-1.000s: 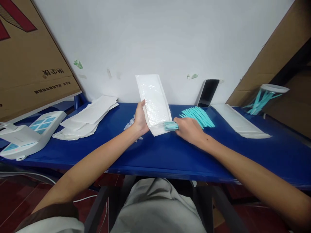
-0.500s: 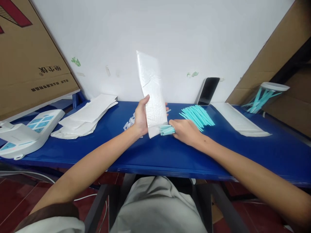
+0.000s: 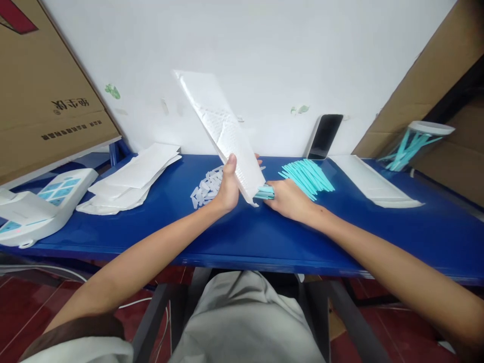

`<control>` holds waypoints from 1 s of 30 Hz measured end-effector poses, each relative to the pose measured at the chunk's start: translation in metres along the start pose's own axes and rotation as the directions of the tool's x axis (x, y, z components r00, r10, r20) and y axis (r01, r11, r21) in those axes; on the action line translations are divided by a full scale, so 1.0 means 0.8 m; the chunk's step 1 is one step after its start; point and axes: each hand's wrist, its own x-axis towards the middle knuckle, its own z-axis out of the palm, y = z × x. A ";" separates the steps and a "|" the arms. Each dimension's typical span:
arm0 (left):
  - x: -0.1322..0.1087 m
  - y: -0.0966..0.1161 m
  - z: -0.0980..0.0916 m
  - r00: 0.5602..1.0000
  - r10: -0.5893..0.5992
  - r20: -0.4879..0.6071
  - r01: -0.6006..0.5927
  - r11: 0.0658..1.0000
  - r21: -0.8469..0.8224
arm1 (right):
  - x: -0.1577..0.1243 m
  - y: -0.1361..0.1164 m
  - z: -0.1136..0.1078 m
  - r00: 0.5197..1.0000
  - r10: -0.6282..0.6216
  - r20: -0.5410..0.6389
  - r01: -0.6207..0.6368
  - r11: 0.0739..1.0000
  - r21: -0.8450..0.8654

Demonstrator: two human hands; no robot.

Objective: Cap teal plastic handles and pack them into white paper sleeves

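My left hand (image 3: 229, 186) is closed round a white padded envelope (image 3: 223, 126), thumb on its near face and fingertips showing past its right side. The envelope leans up to the left, its lower end by my right hand (image 3: 285, 199). That hand is closed on a bundle of teal sticks (image 3: 265, 192), whose ends meet the envelope's lower end; whether they are inside it I cannot tell. Just behind the right hand lies a pile of loose teal sticks (image 3: 308, 177). Small whitish plastic pieces (image 3: 206, 189) are heaped left of and behind my left hand.
White envelopes (image 3: 138, 169) are stacked on the blue table (image 3: 234, 237) at left, beside a white device with blue panels (image 3: 62, 194). At right lie another envelope (image 3: 372, 181) and a clear jar of teal sticks (image 3: 410, 146). A phone (image 3: 324, 137) leans on the wall.
The envelope has tipped, its top end swinging left and its lower end moving right. Both hands have shifted slightly up and right, and more of the small whitish pieces shows.
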 end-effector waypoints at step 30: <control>-0.012 -0.019 -0.014 0.989 0.083 0.122 -0.108 0.972 0.210 | 0.002 0.017 -0.015 0.996 -0.092 0.009 0.077 0.873 0.482</control>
